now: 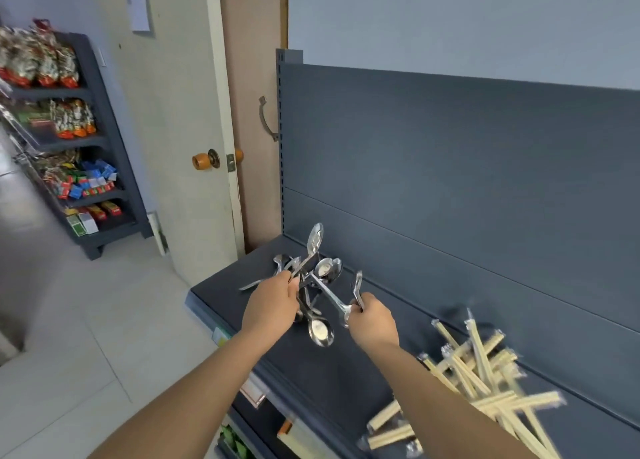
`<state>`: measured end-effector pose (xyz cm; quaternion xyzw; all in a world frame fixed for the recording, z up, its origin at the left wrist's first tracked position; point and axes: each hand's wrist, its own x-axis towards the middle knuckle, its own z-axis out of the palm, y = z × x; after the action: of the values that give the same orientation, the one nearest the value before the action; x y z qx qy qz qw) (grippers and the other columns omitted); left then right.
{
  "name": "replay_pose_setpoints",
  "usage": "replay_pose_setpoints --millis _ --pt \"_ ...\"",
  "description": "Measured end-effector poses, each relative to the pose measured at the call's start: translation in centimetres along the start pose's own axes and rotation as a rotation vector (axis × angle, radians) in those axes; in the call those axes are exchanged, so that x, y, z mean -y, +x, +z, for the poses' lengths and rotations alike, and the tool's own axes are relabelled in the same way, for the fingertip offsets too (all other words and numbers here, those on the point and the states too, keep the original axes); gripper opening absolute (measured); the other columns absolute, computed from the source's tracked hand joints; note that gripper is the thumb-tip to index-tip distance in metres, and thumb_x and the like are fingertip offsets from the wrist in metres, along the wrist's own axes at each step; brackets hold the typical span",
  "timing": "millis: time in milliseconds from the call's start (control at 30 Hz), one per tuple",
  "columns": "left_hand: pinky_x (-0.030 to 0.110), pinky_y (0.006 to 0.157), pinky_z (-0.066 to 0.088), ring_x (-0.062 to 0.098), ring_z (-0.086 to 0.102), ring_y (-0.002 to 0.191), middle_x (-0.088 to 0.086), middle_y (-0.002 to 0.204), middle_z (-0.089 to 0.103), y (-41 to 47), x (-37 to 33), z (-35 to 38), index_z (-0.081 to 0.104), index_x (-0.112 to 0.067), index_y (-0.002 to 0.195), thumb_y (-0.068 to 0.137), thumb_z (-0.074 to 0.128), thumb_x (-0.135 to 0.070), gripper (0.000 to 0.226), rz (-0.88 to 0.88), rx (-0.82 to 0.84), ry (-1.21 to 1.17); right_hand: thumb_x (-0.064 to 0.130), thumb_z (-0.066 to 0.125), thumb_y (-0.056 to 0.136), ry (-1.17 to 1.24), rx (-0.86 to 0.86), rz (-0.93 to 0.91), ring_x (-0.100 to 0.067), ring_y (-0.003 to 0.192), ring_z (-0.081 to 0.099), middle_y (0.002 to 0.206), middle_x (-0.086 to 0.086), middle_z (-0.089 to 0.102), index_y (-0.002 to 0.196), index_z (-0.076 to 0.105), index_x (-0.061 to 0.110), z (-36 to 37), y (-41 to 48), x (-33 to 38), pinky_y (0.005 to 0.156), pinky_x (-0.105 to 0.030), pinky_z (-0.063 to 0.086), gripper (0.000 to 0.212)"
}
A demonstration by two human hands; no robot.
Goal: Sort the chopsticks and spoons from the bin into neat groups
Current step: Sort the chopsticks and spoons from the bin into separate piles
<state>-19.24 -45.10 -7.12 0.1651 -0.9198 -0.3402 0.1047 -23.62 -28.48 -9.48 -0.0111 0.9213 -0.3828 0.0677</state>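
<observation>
On dark grey metal shelf (346, 389), left end: tangled heap of shiny steel spoons (320, 330); left hand (273, 302) clenched round several handles; right hand (372, 320) gripping others; judged rigid, slick, light; best taken mid-handle; pale wrapped wooden chopsticks (485, 382) heaped well apart, rightward.

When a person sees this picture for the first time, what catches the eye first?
First, the two hands at the centre: the left hand and the right hand each grip shiny metal spoons above the dark shelf. Next, the loose pile of wrapped chopsticks on the shelf at lower right.
</observation>
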Motion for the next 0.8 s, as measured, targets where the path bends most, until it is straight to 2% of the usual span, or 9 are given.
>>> replay_pose_setpoints --millis 133,233,333,467,533,633,733,800 --pt "0.045 0.069 0.053 0.024 0.063 0.068 0.004 0.079 0.065 4.5 1.8 0.3 0.049 -0.015 0.085 0.102 0.037 -0.027 0.024 0.033 0.047 0.124 0.017 0.039 0.093 -0.024 0.031 0.053 -0.029 0.086 0.059 0.090 -0.005 0.060 0.095 0.053 0.012 1.9 4.1 0.7 0.071 -0.033 0.047 0.015" --pt "0.035 0.061 0.042 0.019 0.056 0.068 -0.001 0.074 0.058 7.1 3.1 0.7 0.046 -0.019 0.084 0.103 0.035 -0.029 0.024 0.056 0.067 0.236 0.019 0.038 0.096 -0.058 0.078 0.075 -0.028 0.086 0.056 0.089 -0.003 0.057 0.097 0.049 0.012 3.1 6.3 0.9 0.071 -0.031 0.045 0.013" --pt "0.033 0.062 0.038 0.019 0.052 0.070 -0.001 0.078 0.056 8.8 4.1 1.3 0.049 -0.016 0.092 0.104 0.034 -0.029 0.023 0.078 0.122 0.326 0.021 0.045 0.094 -0.094 0.164 0.094 -0.028 0.094 0.059 0.101 -0.006 0.061 0.106 0.047 0.013 4.3 7.3 1.1 0.077 -0.034 0.048 0.015" --pt "0.038 0.074 0.047 0.024 0.056 0.098 0.003 0.109 0.058 10.5 4.5 2.3 0.055 -0.016 0.111 0.101 0.040 -0.023 0.019 0.184 0.219 0.545 0.024 0.054 0.092 -0.181 0.249 0.062 -0.027 0.110 0.056 0.123 -0.009 0.056 0.132 0.042 0.016 5.4 7.9 1.0 0.087 -0.032 0.048 0.043" --pt "0.038 0.083 0.046 0.024 0.052 0.110 0.003 0.119 0.054 11.0 4.7 2.9 0.055 -0.018 0.118 0.098 0.046 -0.022 0.022 0.240 0.273 0.647 0.023 0.054 0.092 -0.202 0.261 0.036 -0.024 0.115 0.054 0.127 -0.004 0.056 0.139 0.039 0.020 5.6 7.8 1.0 0.090 -0.031 0.047 0.049" --pt "0.038 0.089 0.043 0.024 0.049 0.116 0.004 0.126 0.052 11.5 4.9 3.6 0.052 -0.019 0.124 0.097 0.050 -0.026 0.028 0.261 0.341 0.721 0.023 0.055 0.092 -0.207 0.281 0.047 -0.024 0.117 0.054 0.128 -0.002 0.057 0.139 0.039 0.023 5.6 7.4 1.3 0.093 -0.033 0.047 0.050" --pt "0.038 0.092 0.043 0.024 0.048 0.119 0.004 0.127 0.051 11.8 4.8 3.5 0.051 -0.018 0.126 0.096 0.051 -0.032 0.033 0.312 0.372 0.745 0.026 0.054 0.089 -0.222 0.259 0.070 -0.025 0.106 0.058 0.117 -0.003 0.062 0.129 0.046 0.025 5.4 6.7 1.4 0.089 -0.037 0.050 0.041" --pt "0.038 0.093 0.042 0.024 0.046 0.122 0.005 0.129 0.050 11.8 4.6 3.2 0.051 -0.019 0.126 0.096 0.052 -0.033 0.033 0.358 0.372 0.748 0.027 0.052 0.088 -0.248 0.224 0.093 -0.025 0.106 0.058 0.116 -0.003 0.062 0.127 0.049 0.028 5.1 6.1 1.5 0.084 -0.033 0.050 0.039"
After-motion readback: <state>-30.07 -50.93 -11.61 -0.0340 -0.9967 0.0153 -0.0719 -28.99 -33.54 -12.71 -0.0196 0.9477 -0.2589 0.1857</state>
